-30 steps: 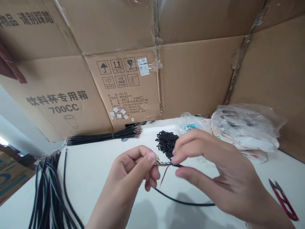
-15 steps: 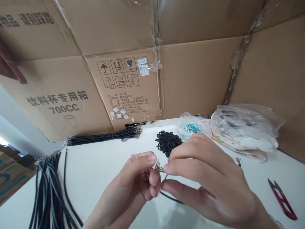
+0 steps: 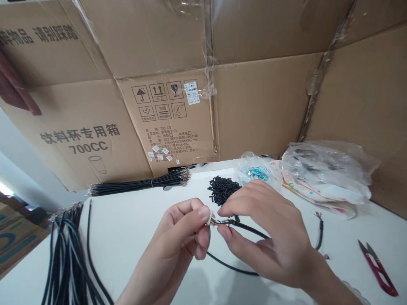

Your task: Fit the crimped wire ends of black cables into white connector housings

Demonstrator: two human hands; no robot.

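Note:
My left hand (image 3: 186, 228) pinches a small white connector (image 3: 210, 217) between thumb and forefinger. Thin coloured wires (image 3: 219, 221) run from the connector into a black cable (image 3: 249, 228). Over these wires is my right hand (image 3: 270, 231), its thumb and forefinger parted, with the wires close to the thumb tip. The cable passes behind the right palm, and its hidden stretch cannot be followed. A black cable loop hangs below both hands. Just beyond the right fingers lies a heap of short black tubes (image 3: 223, 189), partly covered by that hand.
Bundled black cables (image 3: 143, 185) lie at the back, and more cables (image 3: 65, 254) at the left. Red snips (image 3: 378, 269) lie at right. Behind are plastic bags (image 3: 327, 173), a bag of teal pieces (image 3: 257, 173) and a cardboard wall (image 3: 260, 101). A cable end (image 3: 319, 228) shows beyond my right wrist.
My right thumb and forefinger have moved apart from the wires, uncovering them and the cable's start. The right hand has shifted slightly left; the left still pinches the connector.

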